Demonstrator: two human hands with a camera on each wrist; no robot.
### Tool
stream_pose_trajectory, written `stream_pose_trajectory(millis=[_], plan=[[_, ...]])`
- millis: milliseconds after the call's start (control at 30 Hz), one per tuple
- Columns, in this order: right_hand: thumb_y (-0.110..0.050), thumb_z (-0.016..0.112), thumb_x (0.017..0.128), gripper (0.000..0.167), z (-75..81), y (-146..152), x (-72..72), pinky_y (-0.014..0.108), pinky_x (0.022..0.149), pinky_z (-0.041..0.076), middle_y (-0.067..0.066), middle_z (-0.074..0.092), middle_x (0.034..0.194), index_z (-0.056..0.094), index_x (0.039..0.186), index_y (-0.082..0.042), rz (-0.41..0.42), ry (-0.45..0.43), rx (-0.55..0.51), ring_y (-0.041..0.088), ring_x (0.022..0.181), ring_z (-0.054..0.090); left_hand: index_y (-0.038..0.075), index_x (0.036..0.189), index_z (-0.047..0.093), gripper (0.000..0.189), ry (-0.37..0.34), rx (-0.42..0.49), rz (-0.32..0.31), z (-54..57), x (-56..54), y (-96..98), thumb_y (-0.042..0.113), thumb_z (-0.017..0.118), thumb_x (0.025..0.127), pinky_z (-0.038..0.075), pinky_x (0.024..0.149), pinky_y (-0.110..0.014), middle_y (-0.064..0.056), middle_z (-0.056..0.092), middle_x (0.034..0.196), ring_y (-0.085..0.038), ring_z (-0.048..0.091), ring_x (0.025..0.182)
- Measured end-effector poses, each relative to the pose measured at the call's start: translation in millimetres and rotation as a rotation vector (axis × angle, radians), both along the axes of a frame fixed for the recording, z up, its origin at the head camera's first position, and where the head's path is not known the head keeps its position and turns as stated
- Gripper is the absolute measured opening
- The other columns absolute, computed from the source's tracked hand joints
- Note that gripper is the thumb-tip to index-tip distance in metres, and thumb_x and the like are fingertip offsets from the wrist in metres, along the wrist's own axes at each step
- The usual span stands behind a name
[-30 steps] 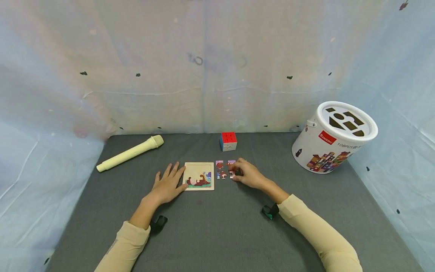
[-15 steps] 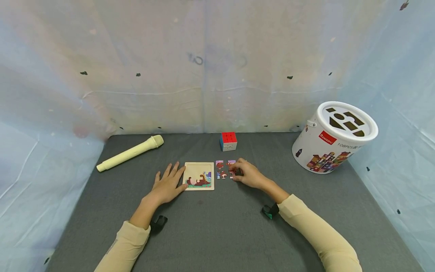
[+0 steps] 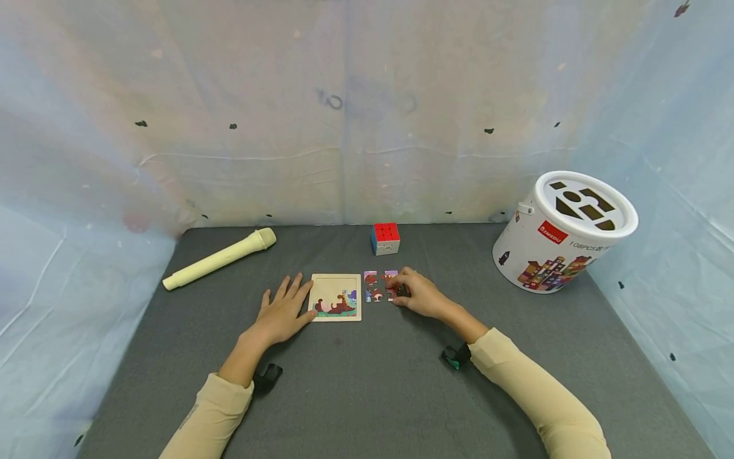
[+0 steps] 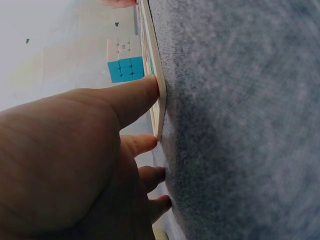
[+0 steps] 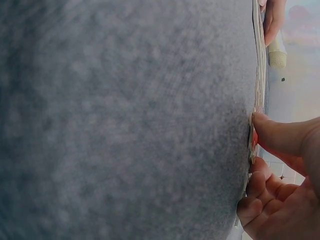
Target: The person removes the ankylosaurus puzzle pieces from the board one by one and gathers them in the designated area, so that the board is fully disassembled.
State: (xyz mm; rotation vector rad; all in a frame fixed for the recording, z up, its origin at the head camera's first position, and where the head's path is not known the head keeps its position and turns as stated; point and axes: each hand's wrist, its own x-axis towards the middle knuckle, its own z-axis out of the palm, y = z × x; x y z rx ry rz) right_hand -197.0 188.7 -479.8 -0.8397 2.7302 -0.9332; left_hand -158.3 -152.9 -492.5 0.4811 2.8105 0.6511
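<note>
A square wooden puzzle board [image 3: 336,278] lies on the grey table, its lower part filled with coloured picture pieces. My left hand [image 3: 281,317] rests with spread fingers at its left side; the left wrist view has the thumb [image 4: 137,97] on the board's rim. Just right of the board lie loose jigsaw pieces [image 3: 371,278] printed in purple, red and blue. My right hand [image 3: 423,295] pinches a puzzle piece [image 5: 253,137] between thumb and curled fingers, low at the tabletop. Those fingers partly hide the piece in the head view.
A Rubik's cube [image 3: 386,239] stands behind the loose pieces. At the back left lies a pale yellow toy microphone [image 3: 220,258]. A white bucket [image 3: 559,242] with shape holes in its lid stands at the right. Plastic sheeting [image 3: 344,159] hangs behind and beside the table.
</note>
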Motion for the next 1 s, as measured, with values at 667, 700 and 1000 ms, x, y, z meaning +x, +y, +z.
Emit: stream_pose_trajectory(millis=[667, 700, 1000], plan=[[-0.006, 0.077, 0.087, 0.027, 1.7, -1, -0.7, 0.031, 0.072, 0.043, 0.008, 0.058, 0.104, 0.072, 0.113, -0.003, -0.009, 0.0, 0.003, 0.019, 0.084, 0.051, 0.011, 0.16, 0.024, 0.073, -0.002, -0.003, -0.004, -1.8, -1.2, -0.6, 0.04, 0.057, 0.101, -0.001, 0.109, -0.074, -0.02, 0.008, 0.165, -0.044, 0.001, 0.15], [-0.006, 0.077, 0.087, 0.026, 2.6, -1, -0.6, 0.031, 0.072, 0.043, 0.008, 0.058, 0.103, 0.072, 0.113, -0.003, -0.009, 0.0, 0.008, 0.02, 0.085, 0.052, 0.011, 0.16, 0.024, 0.073, -0.002, -0.004, -0.004, -1.8, -1.2, -0.6, 0.04, 0.057, 0.101, -0.001, 0.109, -0.074, -0.02, 0.008, 0.165, -0.044, 0.001, 0.15], [-0.009, 0.078, 0.087, 0.03, 12.3, -17, -4.5, 0.037, 0.077, 0.046, 0.012, 0.061, 0.108, 0.07, 0.115, 0.0, 0.021, 0.055, 0.019, 0.027, 0.092, 0.055, 0.011, 0.16, 0.024, 0.073, -0.003, -0.004, -0.002, -1.1, -0.6, -0.2, 0.041, 0.056, 0.101, -0.001, 0.109, -0.074, -0.02, 0.008, 0.165, -0.044, 0.001, 0.15]])
